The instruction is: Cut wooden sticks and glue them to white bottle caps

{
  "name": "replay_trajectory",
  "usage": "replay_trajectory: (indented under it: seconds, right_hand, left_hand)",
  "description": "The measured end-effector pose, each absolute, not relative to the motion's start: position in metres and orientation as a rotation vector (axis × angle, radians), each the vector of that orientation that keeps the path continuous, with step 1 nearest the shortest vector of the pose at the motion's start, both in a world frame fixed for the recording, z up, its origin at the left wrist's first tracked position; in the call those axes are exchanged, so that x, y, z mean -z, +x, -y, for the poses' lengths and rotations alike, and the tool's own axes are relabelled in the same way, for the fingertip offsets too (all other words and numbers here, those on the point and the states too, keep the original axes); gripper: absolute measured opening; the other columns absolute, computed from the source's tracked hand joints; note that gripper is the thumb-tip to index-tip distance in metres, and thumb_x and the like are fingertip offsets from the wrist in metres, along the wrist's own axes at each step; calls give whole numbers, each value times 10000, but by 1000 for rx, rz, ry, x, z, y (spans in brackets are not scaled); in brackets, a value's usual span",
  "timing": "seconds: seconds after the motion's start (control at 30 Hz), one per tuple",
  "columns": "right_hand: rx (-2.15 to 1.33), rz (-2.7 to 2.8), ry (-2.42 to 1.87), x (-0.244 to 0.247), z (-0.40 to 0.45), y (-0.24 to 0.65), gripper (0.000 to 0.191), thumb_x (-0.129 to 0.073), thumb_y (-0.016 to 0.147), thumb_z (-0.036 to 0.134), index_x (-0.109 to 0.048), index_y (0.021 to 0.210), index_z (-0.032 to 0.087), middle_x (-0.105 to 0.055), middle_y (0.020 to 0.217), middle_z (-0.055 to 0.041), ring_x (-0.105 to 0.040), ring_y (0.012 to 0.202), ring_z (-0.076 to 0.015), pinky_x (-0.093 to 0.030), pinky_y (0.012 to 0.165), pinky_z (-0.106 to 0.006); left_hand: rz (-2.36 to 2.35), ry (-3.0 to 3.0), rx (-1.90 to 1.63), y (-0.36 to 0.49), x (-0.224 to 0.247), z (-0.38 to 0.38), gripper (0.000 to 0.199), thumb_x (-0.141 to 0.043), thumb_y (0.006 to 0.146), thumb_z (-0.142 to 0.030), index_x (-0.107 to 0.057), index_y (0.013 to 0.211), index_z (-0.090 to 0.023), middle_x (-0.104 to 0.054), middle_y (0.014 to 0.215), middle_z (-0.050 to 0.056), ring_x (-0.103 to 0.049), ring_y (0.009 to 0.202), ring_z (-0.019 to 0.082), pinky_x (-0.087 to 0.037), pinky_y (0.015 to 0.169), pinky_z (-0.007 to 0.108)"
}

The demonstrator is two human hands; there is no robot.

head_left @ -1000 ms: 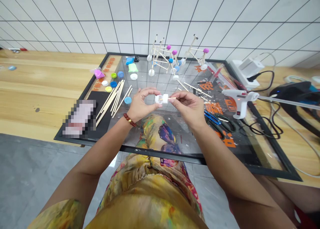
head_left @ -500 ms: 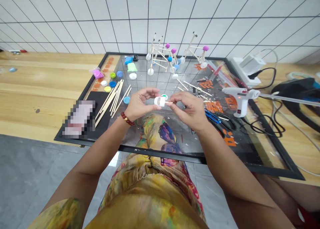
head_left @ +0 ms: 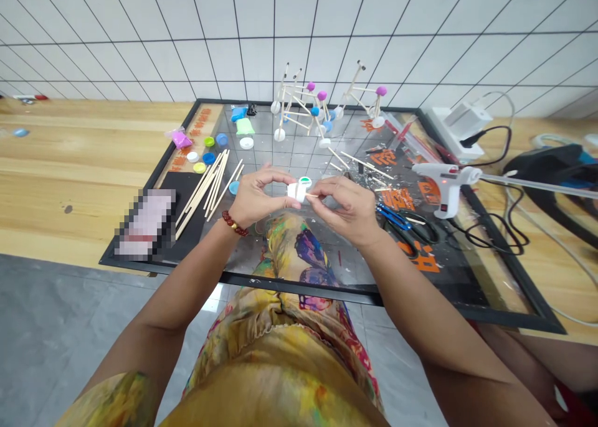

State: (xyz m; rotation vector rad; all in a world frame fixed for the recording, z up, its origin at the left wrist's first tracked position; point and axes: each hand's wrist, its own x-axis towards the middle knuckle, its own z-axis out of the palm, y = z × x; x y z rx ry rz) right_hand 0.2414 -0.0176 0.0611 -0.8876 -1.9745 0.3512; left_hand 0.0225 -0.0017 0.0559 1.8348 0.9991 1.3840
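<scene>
My left hand (head_left: 262, 195) pinches a white bottle cap (head_left: 292, 191) between thumb and fingers. Against that cap rests a second white cap (head_left: 301, 193), at the tip of a short wooden stick (head_left: 311, 195). The stick's other end is between the thumb and fingertips of my right hand (head_left: 346, 208), which hide most of it. Just behind, a white lid with a green print (head_left: 305, 182) shows; whether it touches the caps, I cannot tell.
Stick frames with coloured balls (head_left: 315, 111) stand at the back. Several loose sticks (head_left: 217, 181) lie on the left, near clay packets (head_left: 245, 126) and caps (head_left: 208, 158). Scissors (head_left: 396, 216), a glue gun (head_left: 447, 181) and cables (head_left: 507, 231) lie on the right.
The two white caps, apart with a gap half a second ago, are now against each other. My right hand has moved slightly left, and the green-printed lid shows more fully.
</scene>
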Motion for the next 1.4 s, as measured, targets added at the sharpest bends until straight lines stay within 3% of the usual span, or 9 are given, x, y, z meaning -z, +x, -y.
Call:
replay_trajectory:
  seconds: [0.17,0.47,0.83,0.9,1.0,1.1,1.23,1.3,1.4]
  right_hand:
    - [-582,1844,-931,-56,15,238,262,-687,915,484,-732,817,246,-768,814,-35,-704,755,-195,-572,744,-352]
    - [-475,1850,-686,-53,14,238,120,-736,925,356,-786,865,264,-808,869,-19,-760,823,-178,-611,802,-318]
    - [-644,1816,-734,-48,11,240,132,-803,869,396,-817,811,278,-810,836,-13,-758,785,-182,-618,789,-334]
    - [-684,1753,-776,-47,10,238,121,-817,853,382,-815,810,269,-808,836,-13,-756,792,-184,-616,802,-341]
    - [-720,1696,-779,-46,9,237,86,-832,836,352,-820,851,269,-807,868,-16,-750,830,-190,-609,838,-357]
    - [-756,1705,-732,-45,7,238,275,-869,794,387,-810,1037,275,-797,931,-25,-717,801,-178,-604,822,-362]
    - [-665,1747,-744,-45,6,238,671,-925,695,483,-708,1292,268,-771,1094,-59,-688,849,-188,-595,826,-376]
    - [-588,1816,-765,-47,8,236,607,-895,735,486,-714,1269,262,-768,1090,-60,-692,893,-202,-589,848,-382]
    - [-522,1882,-743,-52,11,235,347,-797,854,426,-752,1154,257,-776,1017,-49,-704,892,-199,-589,848,-372]
  left_hand:
    - [-1020,1993,-1394,22,-59,3,394,-1018,499,-386,-813,822,-293,-816,916,16,-768,917,239,-309,1274,575]
    - [-849,1877,-1437,23,-48,0,439,-985,564,-465,-826,896,-226,-823,943,60,-771,892,206,-489,1160,505]
    - [-761,2190,-1396,16,-52,-2,322,-953,662,-396,-836,951,-313,-812,956,12,-757,839,166,-425,1211,535]
    - [-790,2175,-1424,19,-51,-1,392,-967,636,-393,-832,994,-308,-809,951,18,-754,855,178,-434,1207,535]
    - [-797,1966,-1545,23,-47,-2,523,-987,597,-385,-812,1073,-257,-804,956,49,-757,901,199,-541,1106,481]
    - [-770,1733,-1599,25,-43,-5,489,-997,564,-405,-806,969,-209,-794,967,66,-756,946,200,-618,950,377]
    - [-775,1669,-1606,25,-44,-7,488,-1011,518,-417,-792,895,-199,-782,933,54,-742,941,191,-618,905,349]
    - [-777,1699,-1612,27,-46,-5,473,-1013,513,-415,-796,878,-204,-782,909,48,-737,921,190,-613,908,362]
    - [-770,1785,-1589,30,-48,-2,420,-1013,514,-404,-812,834,-221,-781,866,33,-727,854,178,-609,896,374]
